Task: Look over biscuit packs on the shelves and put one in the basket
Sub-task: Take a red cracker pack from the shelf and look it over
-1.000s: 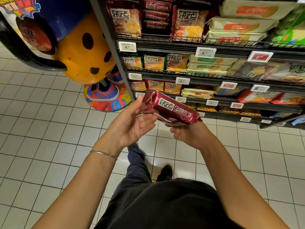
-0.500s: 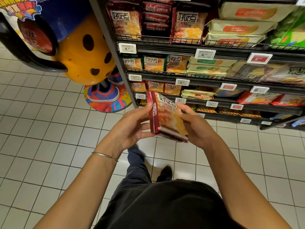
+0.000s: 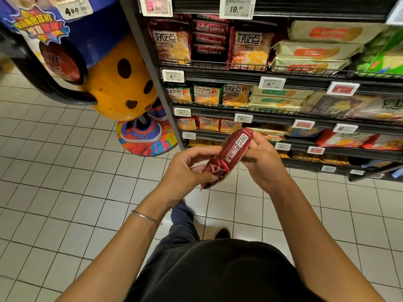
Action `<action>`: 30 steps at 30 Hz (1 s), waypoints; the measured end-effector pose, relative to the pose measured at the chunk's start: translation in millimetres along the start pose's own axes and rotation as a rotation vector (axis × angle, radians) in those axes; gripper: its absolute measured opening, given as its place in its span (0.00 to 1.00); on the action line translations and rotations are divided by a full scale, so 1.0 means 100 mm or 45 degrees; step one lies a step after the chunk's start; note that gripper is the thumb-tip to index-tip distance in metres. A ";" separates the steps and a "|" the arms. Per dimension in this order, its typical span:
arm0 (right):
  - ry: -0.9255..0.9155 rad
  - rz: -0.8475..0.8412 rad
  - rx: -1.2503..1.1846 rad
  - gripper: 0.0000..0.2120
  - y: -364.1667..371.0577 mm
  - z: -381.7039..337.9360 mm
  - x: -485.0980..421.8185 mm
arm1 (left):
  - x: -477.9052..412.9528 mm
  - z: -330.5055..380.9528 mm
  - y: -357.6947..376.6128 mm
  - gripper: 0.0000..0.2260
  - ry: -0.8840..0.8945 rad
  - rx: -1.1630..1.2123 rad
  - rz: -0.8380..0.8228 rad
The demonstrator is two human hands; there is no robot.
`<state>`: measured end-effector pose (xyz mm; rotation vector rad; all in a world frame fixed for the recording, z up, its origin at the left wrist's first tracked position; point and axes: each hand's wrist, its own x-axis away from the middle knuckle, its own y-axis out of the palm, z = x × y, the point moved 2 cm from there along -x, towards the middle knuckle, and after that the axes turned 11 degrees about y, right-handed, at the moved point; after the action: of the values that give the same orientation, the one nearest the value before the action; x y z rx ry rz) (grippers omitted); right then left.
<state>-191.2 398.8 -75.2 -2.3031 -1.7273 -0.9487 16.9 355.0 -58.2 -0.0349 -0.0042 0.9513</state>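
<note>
Now that you've rotated the biscuit pack (image 3: 229, 156) from picture face to red side — left hand (image 3: 187, 168) and right hand (image 3: 263, 164) both gripping it — inspection probably continues; basket unseen.

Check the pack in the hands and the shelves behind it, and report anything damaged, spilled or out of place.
Nothing stands out. The dark red biscuit pack, gripped by the left hand and right hand, looks whole. Packs on the shelves sit in orderly rows behind the wire rails, and the floor tiles show no spill.
</note>
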 end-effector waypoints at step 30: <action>-0.193 0.321 0.286 0.19 0.65 -1.01 -1.53 | -1.87 -0.16 -1.18 0.09 -0.067 -0.157 0.369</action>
<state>-199.0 204.9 -59.0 -2.4170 -1.4580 -0.5202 5.0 133.4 -68.7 -0.1271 -0.1091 1.2407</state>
